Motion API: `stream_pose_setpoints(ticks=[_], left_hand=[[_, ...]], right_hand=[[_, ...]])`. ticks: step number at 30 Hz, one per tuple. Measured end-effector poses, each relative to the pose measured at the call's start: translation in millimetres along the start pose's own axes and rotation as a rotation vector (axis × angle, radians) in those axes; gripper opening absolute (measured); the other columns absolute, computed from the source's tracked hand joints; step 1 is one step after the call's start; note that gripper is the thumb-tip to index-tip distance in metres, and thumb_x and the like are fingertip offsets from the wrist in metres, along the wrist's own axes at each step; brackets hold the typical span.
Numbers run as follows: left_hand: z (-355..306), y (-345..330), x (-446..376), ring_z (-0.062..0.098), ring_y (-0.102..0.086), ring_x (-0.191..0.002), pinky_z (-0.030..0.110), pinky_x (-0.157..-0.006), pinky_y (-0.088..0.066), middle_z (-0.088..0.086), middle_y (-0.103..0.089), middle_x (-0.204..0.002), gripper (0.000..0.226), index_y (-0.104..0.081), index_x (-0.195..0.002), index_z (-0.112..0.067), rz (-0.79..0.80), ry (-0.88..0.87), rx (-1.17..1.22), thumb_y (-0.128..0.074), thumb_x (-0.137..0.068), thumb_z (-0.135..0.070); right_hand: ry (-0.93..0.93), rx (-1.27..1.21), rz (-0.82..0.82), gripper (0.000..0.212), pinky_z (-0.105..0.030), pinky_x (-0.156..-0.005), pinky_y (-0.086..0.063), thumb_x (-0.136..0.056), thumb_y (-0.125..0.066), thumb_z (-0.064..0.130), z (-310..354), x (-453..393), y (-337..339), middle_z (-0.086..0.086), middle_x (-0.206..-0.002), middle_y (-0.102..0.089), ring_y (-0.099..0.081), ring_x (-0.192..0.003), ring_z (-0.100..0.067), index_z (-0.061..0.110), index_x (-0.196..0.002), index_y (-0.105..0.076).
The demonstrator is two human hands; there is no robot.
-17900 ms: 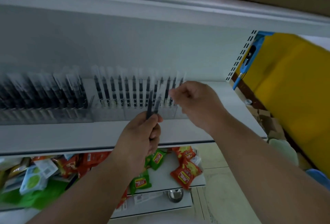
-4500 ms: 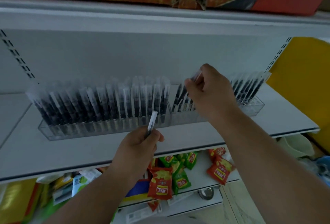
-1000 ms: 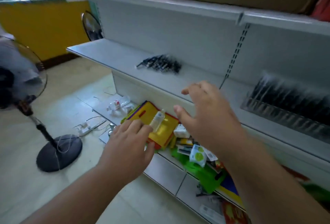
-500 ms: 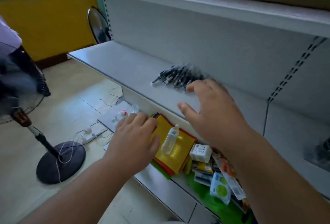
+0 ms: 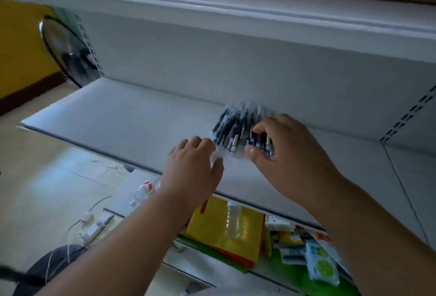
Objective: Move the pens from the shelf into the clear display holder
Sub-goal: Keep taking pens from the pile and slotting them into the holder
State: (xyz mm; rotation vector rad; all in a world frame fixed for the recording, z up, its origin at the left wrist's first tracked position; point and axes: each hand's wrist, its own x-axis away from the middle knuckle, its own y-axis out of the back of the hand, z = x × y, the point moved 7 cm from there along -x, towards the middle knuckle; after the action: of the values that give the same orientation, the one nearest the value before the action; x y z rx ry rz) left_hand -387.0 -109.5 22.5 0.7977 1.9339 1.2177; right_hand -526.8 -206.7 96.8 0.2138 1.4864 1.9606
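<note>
Right hand (image 5: 290,151) curls fingers over the loose heap of dark capped pens (image 5: 238,128) on the grey metal shelf (image 5: 132,118), left hand (image 5: 195,166) beside, relaxed, empty; best gather several aligned, not scattering any.

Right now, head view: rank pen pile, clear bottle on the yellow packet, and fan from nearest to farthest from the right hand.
1. Pen pile: on the shelf, right at the fingertips of the right hand.
2. Clear bottle: lower shelf, lying on the yellow packet, below the hand.
3. Fan: far left, beyond the shelf end.
</note>
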Motion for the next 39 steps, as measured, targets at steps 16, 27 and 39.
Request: stream_pose_setpoints(ticks=[16, 27, 39], left_hand=[[37.9, -33.0, -101.9, 0.024, -0.049, -0.070, 0.030, -0.058, -0.032, 0.000, -0.050, -0.072, 0.024, -0.055, -0.077, -0.016, 0.295, -0.228, -0.027, -0.051, -0.089, -0.037], [51.6, -36.9, -143.7, 0.029, -0.056, -0.076, 0.029, -0.057, -0.038, 0.006, -0.058, -0.086, 0.021, -0.057, -0.084, -0.013, 0.200, -0.101, 0.085, -0.049, -0.087, -0.032], [38.2, -47.5, -157.6, 0.018, -0.048, -0.059, 0.025, -0.049, -0.033, 0.001, -0.051, -0.069, 0.032, -0.046, -0.069, -0.017, 0.370, -0.161, -0.132, -0.049, -0.093, -0.037]], right_hand=[[-0.354, 0.007, -0.185, 0.042, -0.028, -0.079, -0.040, -0.085, -0.050, 0.051, 3.6, -19.0, -15.1, 0.011, -0.113, -0.052, -0.051, -0.105, -0.009, 0.027, -0.118, -0.057], [-0.359, 0.014, -0.202, 0.041, -0.027, -0.074, -0.040, -0.086, -0.050, 0.052, 4.9, -28.1, -14.1, 0.012, -0.112, -0.051, -0.053, -0.100, -0.010, 0.027, -0.118, -0.056], [-0.385, -0.002, -0.231, 0.039, -0.026, -0.077, -0.042, -0.087, -0.052, 0.050, -3.6, -24.8, -14.6, 0.012, -0.114, -0.053, -0.054, -0.098, -0.010, 0.027, -0.119, -0.056]])
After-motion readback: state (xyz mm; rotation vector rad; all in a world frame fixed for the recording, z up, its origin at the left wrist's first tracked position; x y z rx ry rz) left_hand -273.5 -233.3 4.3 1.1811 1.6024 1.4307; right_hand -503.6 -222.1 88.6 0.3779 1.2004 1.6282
